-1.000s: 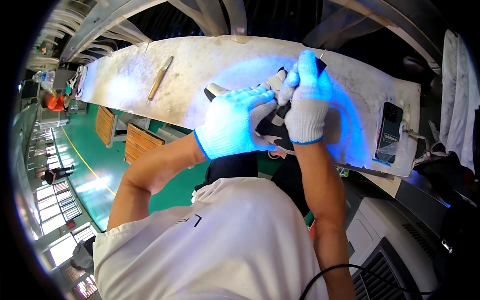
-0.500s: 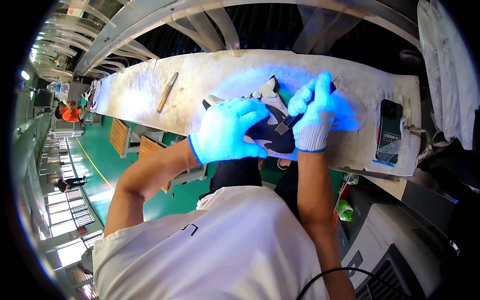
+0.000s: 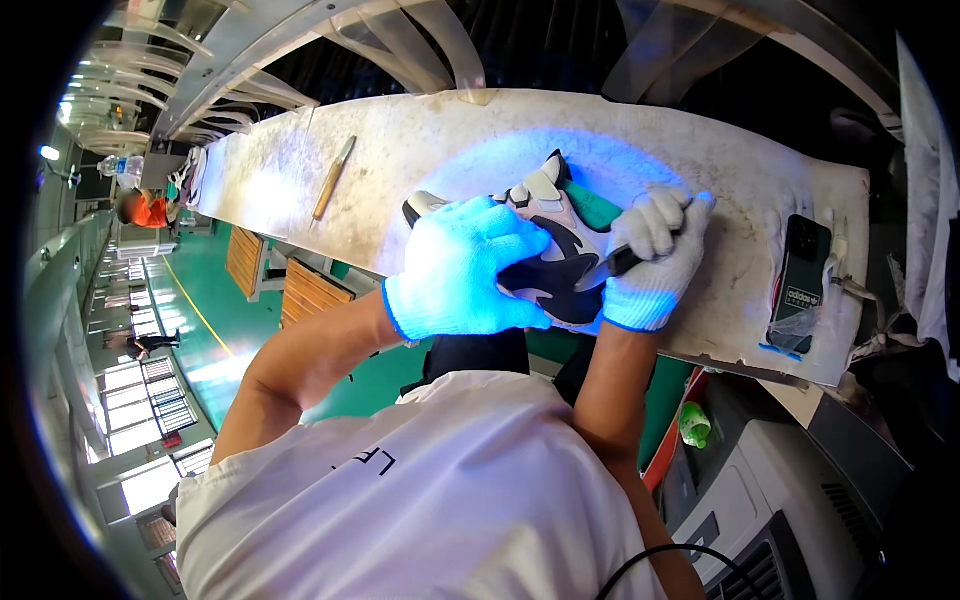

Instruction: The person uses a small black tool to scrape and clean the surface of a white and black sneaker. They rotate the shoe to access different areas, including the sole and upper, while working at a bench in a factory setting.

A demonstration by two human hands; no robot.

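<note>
Between knife (image 3: 332,184) and phone (image 3: 802,275), the hands (image 3: 462,268) (image 3: 657,252) are closed, left over a shoe (image 3: 562,272), right round a tool (image 3: 623,261).

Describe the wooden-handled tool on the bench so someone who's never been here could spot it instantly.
Start with the long, pale bench running across the view. On it, left of the grey, white and black shoe under the gloved left hand, a slim bladed tool lies at a slant. Its yellowish-brown handle sets it apart from the dark tool in the right hand.
</note>
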